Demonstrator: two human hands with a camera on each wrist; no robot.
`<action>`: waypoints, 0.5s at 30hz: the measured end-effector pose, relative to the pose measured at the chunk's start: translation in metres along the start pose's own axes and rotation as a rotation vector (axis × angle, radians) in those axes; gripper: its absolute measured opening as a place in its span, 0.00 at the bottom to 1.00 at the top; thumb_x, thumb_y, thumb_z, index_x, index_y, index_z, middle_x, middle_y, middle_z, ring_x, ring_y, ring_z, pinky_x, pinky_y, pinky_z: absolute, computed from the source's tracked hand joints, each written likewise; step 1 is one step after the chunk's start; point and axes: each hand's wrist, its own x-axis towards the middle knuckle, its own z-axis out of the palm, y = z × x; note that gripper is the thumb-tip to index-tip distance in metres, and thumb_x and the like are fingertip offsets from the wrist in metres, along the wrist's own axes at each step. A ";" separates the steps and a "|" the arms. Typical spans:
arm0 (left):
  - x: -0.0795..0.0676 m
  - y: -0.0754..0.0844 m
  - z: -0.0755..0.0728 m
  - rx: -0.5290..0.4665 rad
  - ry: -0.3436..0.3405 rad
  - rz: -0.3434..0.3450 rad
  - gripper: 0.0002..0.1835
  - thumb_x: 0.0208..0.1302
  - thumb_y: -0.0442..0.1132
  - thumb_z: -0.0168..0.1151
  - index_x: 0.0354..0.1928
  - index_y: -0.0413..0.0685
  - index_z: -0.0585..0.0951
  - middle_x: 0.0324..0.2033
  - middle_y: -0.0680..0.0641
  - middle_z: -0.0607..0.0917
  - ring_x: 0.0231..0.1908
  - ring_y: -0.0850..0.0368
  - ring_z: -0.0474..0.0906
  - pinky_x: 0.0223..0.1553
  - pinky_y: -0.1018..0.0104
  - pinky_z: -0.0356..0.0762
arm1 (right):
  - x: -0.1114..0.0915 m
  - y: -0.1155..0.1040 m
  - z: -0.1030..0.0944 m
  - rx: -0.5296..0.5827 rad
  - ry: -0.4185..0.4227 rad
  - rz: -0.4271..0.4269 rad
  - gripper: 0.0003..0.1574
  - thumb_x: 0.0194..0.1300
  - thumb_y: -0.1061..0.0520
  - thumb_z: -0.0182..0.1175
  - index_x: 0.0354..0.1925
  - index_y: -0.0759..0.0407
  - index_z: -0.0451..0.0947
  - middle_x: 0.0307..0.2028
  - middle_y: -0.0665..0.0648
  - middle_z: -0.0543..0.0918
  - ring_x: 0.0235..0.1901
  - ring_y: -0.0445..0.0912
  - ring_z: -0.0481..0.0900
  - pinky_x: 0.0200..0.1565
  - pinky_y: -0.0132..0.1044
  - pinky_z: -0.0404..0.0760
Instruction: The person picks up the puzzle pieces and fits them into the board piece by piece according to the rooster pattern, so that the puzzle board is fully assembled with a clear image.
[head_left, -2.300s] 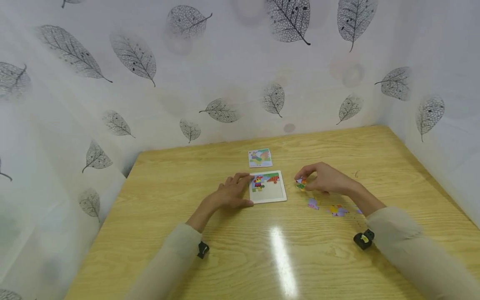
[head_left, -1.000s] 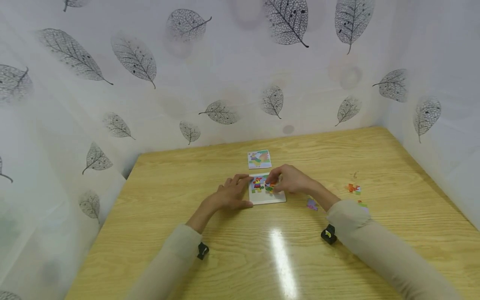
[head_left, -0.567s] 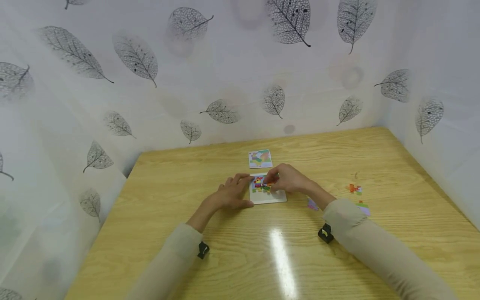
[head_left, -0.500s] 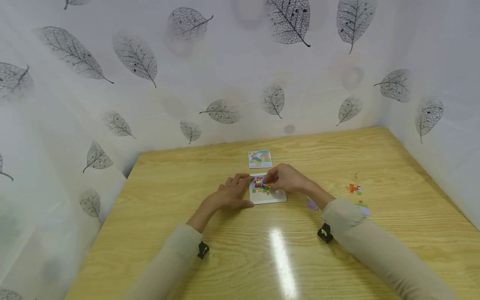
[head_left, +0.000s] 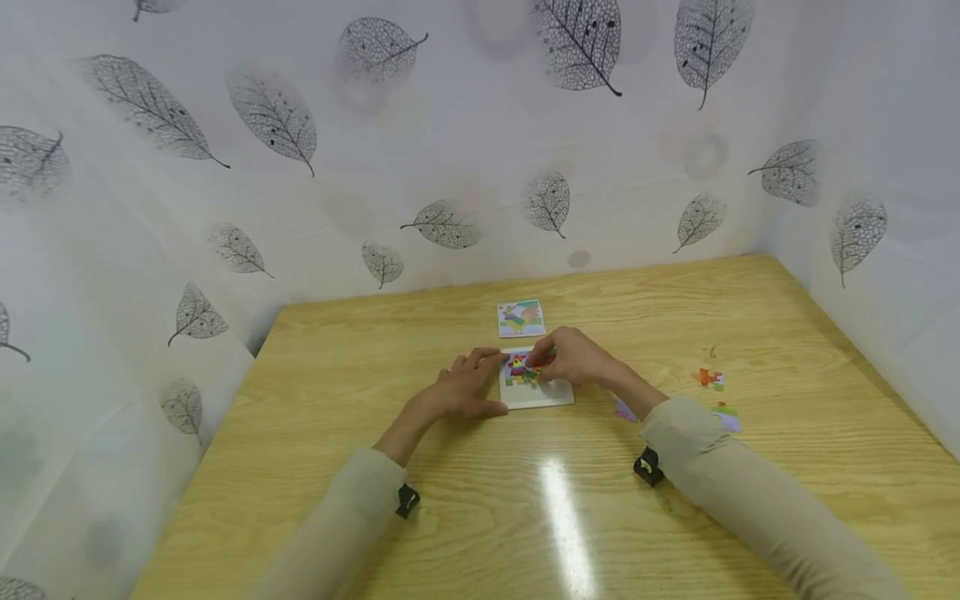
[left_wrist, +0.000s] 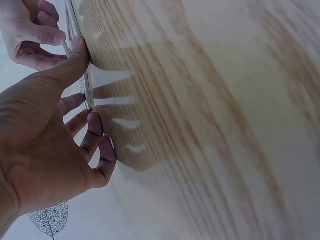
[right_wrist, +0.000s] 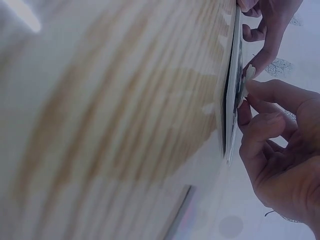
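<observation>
Head view: the puzzle tray (head_left: 546, 397) lay toward the far edge of the wooden surface (head_left: 360, 350). The left hand (head_left: 467, 388), fingers spread, touched its left side, apparently steadying it. Thumb and fingertips of the right hand (head_left: 579, 358) pinched a puzzle piece (right_wrist: 249, 74) over the tray; fitting seemed the step in hand, probably calling for aligned tabs next, though those fingers hid the spot. Beyond lay a picture card (head_left: 521, 318); loose pieces (head_left: 708, 377) sat rightward, one partly behind the right wrist.

Leaf-printed backdrop (head_left: 480, 125), seemingly cloth; wood-grained table (head_left: 472, 492).
</observation>
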 end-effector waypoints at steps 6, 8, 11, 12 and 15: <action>-0.006 0.007 -0.004 -0.005 0.004 -0.004 0.46 0.71 0.54 0.66 0.83 0.52 0.54 0.79 0.46 0.54 0.69 0.39 0.61 0.64 0.33 0.64 | 0.001 0.003 0.002 -0.009 0.016 0.010 0.11 0.61 0.65 0.73 0.44 0.60 0.90 0.45 0.54 0.90 0.48 0.50 0.84 0.53 0.46 0.82; -0.006 0.007 -0.005 -0.008 0.003 -0.008 0.46 0.71 0.54 0.66 0.83 0.53 0.54 0.80 0.46 0.54 0.69 0.39 0.61 0.65 0.34 0.64 | 0.001 0.004 0.002 -0.005 0.019 0.011 0.11 0.60 0.65 0.73 0.44 0.60 0.90 0.44 0.54 0.90 0.48 0.50 0.84 0.52 0.45 0.82; -0.006 0.007 -0.005 -0.009 0.002 -0.011 0.46 0.71 0.55 0.66 0.83 0.53 0.54 0.80 0.46 0.54 0.69 0.39 0.61 0.65 0.34 0.63 | 0.001 0.003 0.002 0.001 0.015 0.009 0.12 0.59 0.66 0.73 0.44 0.61 0.90 0.44 0.54 0.90 0.47 0.50 0.84 0.50 0.45 0.83; -0.006 0.008 -0.005 -0.011 0.003 -0.011 0.47 0.71 0.55 0.67 0.83 0.53 0.54 0.80 0.46 0.54 0.69 0.39 0.61 0.65 0.34 0.64 | 0.001 0.003 0.002 -0.001 0.014 0.009 0.12 0.59 0.67 0.73 0.44 0.61 0.90 0.43 0.54 0.90 0.46 0.49 0.84 0.50 0.44 0.83; -0.007 0.009 -0.005 -0.016 0.006 -0.011 0.47 0.71 0.54 0.67 0.83 0.53 0.54 0.80 0.46 0.54 0.69 0.38 0.61 0.64 0.35 0.64 | 0.001 0.002 0.002 -0.009 0.014 0.006 0.13 0.58 0.68 0.73 0.44 0.61 0.89 0.42 0.54 0.90 0.44 0.49 0.84 0.49 0.43 0.83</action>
